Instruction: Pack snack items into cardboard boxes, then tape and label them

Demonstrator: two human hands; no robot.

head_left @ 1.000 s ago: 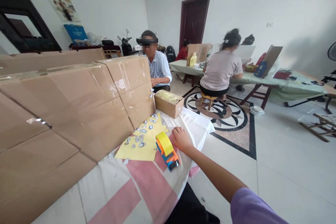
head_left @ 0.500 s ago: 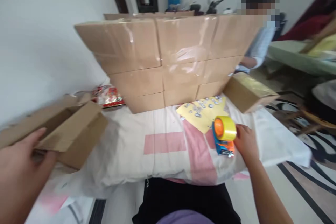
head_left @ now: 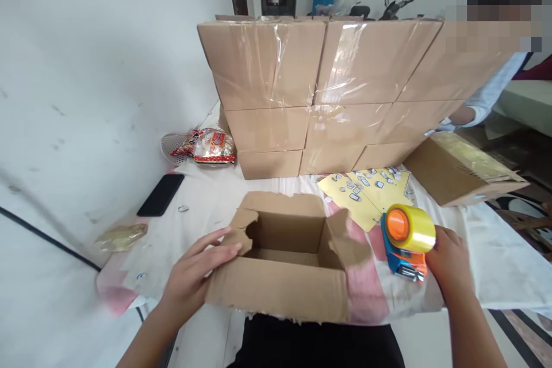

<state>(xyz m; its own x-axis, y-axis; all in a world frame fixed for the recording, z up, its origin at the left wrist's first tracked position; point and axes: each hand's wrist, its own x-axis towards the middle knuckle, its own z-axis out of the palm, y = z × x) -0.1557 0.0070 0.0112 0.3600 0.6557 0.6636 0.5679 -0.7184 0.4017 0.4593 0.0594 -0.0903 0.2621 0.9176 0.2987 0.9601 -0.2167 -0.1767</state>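
Observation:
An open, empty cardboard box (head_left: 280, 293) sits at the near edge of the cloth-covered table (head_left: 202, 207), flaps up. My left hand (head_left: 194, 276) grips its left side, fingers curled over the left flap. My right hand (head_left: 451, 261) rests against the handle of a blue and orange tape dispenser (head_left: 405, 241) carrying a yellow tape roll, just right of the box. Its fingers are hidden behind the dispenser.
A wall of taped cartons (head_left: 340, 86) stands at the back. Yellow sheets with small stickers (head_left: 366, 192) lie before it. A smaller box (head_left: 461, 175) sits right, a black phone (head_left: 160, 194) and snack packets (head_left: 209, 146) left. Another person's sleeve (head_left: 491, 95) shows far right.
My view swung left, off the room and onto the table. My left hand pulled the open box from the left to right in front of me. My right hand stayed at the tape dispenser.

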